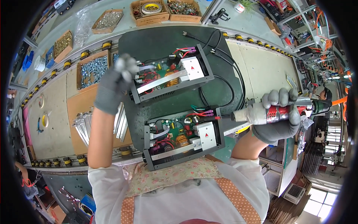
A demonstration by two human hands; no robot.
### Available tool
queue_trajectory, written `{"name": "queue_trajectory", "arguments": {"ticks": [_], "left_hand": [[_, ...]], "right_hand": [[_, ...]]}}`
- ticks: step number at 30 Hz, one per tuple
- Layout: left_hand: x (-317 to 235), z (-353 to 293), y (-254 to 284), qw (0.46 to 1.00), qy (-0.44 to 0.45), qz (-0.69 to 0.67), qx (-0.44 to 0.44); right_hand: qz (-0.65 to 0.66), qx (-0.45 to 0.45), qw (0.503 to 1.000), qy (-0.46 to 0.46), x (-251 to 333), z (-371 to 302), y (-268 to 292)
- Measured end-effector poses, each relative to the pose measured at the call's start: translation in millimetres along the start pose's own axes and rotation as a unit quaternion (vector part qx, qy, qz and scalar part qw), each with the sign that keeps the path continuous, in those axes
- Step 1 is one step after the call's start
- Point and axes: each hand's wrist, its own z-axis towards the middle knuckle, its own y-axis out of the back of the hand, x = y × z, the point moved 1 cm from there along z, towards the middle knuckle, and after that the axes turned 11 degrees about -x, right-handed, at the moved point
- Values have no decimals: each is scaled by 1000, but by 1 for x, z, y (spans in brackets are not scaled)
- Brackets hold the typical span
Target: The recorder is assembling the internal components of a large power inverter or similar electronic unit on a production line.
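Two open black electronics chassis lie on a dark mat [149, 41]: a far chassis [172, 74] and a near chassis [182, 140], both showing circuit boards, copper coils and coloured wires. My left hand [113, 84], in a grey glove, rests at the left end of the far chassis with its fingertips closed together; whether it pinches a small part I cannot tell. My right hand [278, 115], also gloved, grips a powered screwdriver [283, 112] held sideways, its tip pointing left toward the near chassis's right edge.
A cardboard tray of silver screws [91, 69] sits left of the mat, with metal strips [84, 125] on brown cardboard below it. More parts boxes [149, 11] line the back. Yellow rollers [67, 64] run along the conveyor rails. Black cables [231, 71] loop on the mat's right.
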Motion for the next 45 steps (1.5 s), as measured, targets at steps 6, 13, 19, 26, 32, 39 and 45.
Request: {"name": "queue_trajectory", "arguments": {"ticks": [6,13,19,26,32,39,45], "left_hand": [[52,-65,-42,973,173,66,139],[65,-73,-45,971,198,6,138],[64,-78,-48,966,210,-15,148],[63,-82,-49,976,169,25,137],[46,-95,-68,984,72,135,92],[31,-77,-74,962,159,196,102],[43,-25,-69,565,-462,683,-16]], "right_hand": [[48,72,996,36,-19,13,-21],[57,31,996,67,-27,5,-31],[75,39,995,57,-35,1,-32],[71,35,996,42,-31,1,-31],[119,100,987,36,-33,7,-14],[96,-12,994,43,-26,6,-18],[99,-35,993,55,-23,14,-2]]}}
